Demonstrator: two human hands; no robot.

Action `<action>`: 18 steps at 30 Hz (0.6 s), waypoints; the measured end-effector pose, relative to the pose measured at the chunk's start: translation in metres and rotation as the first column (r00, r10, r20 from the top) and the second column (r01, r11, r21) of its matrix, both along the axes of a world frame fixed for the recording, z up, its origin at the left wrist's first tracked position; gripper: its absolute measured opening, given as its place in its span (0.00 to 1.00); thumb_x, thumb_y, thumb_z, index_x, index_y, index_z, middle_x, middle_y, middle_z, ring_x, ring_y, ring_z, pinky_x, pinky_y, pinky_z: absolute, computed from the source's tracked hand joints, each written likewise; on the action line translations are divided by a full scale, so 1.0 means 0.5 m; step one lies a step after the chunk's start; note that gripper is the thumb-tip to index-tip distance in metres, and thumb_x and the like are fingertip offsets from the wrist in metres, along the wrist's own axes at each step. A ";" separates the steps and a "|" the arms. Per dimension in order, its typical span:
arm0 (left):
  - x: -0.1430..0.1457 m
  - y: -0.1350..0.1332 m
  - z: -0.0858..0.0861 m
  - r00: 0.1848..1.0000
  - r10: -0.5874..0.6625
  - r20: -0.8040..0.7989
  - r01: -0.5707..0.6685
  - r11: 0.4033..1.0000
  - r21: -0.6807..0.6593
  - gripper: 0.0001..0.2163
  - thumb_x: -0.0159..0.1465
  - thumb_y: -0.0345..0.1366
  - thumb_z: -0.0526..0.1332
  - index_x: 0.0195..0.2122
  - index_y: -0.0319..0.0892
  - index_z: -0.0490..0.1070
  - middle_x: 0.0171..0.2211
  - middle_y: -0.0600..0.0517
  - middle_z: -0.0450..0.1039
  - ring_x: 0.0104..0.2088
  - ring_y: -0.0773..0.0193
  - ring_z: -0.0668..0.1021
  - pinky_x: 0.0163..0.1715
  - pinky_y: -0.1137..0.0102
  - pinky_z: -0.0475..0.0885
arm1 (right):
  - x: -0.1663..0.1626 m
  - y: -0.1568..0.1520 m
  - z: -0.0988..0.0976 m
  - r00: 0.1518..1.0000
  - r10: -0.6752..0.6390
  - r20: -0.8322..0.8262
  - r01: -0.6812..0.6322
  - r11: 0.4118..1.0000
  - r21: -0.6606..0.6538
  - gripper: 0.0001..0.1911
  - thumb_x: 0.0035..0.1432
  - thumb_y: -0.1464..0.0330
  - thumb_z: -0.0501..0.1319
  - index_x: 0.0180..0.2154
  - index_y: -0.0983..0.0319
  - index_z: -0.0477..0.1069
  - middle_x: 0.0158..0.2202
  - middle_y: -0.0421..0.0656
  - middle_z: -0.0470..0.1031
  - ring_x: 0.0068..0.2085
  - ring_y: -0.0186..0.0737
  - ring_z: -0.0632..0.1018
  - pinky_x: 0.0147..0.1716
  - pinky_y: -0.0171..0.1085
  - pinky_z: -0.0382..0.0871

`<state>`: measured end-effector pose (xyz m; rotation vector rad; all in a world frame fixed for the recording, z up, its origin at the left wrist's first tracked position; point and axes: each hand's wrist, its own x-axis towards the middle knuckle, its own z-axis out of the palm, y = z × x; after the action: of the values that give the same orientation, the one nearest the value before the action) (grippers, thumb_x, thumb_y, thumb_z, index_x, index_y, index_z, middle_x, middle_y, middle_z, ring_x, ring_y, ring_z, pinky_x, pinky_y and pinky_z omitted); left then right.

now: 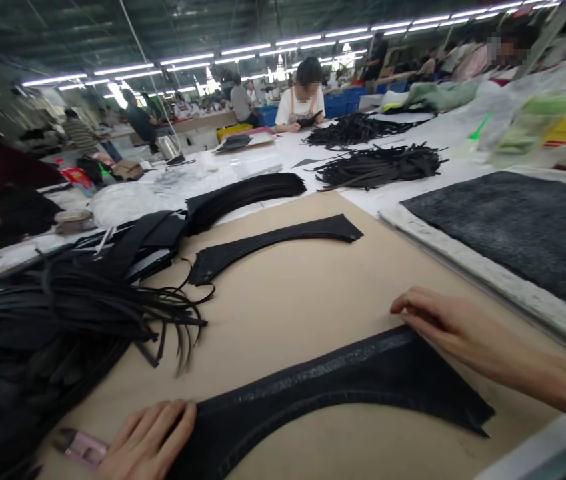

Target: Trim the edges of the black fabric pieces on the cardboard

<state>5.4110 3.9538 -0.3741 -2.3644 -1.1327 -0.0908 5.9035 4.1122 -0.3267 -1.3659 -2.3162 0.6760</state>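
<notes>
A long black curved piece of material (313,380) lies across the tan board (303,300) in front of me, with a shinier, rougher strip along its upper edge. My left hand (150,437) lies over its left end, fingers outstretched and close together. A pink-handled tool with a dark tip (83,447) pokes out beside that hand; its kind is unclear. At the piece's upper right corner, my right hand (437,317) has loosely bent fingers, with a gap between thumb and forefinger. Farther up the board is a small stack of similar curved black pieces (283,241).
A thicker stack of curved pieces (247,197) lies behind. Black strips (87,300) heap on the left; more strip piles (383,167) lie farther back. A dark textured sheet (517,227) rests on a pale slab at right. A person (303,100) works across the table.
</notes>
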 end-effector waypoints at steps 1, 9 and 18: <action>0.005 0.001 0.005 1.000 0.017 -0.009 -0.017 1.000 0.005 0.27 0.52 0.20 0.49 0.52 0.44 0.69 0.45 0.52 0.77 0.43 0.62 0.77 0.46 0.69 0.69 | -0.026 -0.013 0.013 0.996 0.086 0.001 -0.086 0.995 0.054 0.16 0.68 0.64 0.47 0.43 0.61 0.71 0.40 0.48 0.70 0.38 0.43 0.73 0.38 0.39 0.67; 0.036 -0.014 0.029 0.995 0.093 0.029 -0.093 0.996 0.011 0.25 0.55 0.18 0.48 0.51 0.42 0.69 0.44 0.52 0.77 0.43 0.63 0.77 0.47 0.68 0.67 | -0.212 -0.081 0.011 0.805 0.565 0.179 -0.588 0.800 0.118 0.29 0.54 0.84 0.49 0.55 0.61 0.66 0.47 0.46 0.67 0.46 0.43 0.69 0.49 0.42 0.62; 0.076 -0.016 0.041 0.917 0.274 0.291 -0.297 0.954 0.035 0.19 0.61 0.20 0.49 0.49 0.41 0.69 0.42 0.50 0.75 0.42 0.63 0.76 0.44 0.67 0.69 | -0.212 -0.101 -0.046 0.752 0.517 0.408 -0.651 0.677 0.342 0.30 0.53 0.82 0.51 0.59 0.73 0.60 0.51 0.51 0.67 0.50 0.48 0.68 0.55 0.51 0.63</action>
<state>5.4488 3.9457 -0.3535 -2.1356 -1.5699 -0.3746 5.7973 4.0617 -0.3495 -0.4843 -2.9224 0.0355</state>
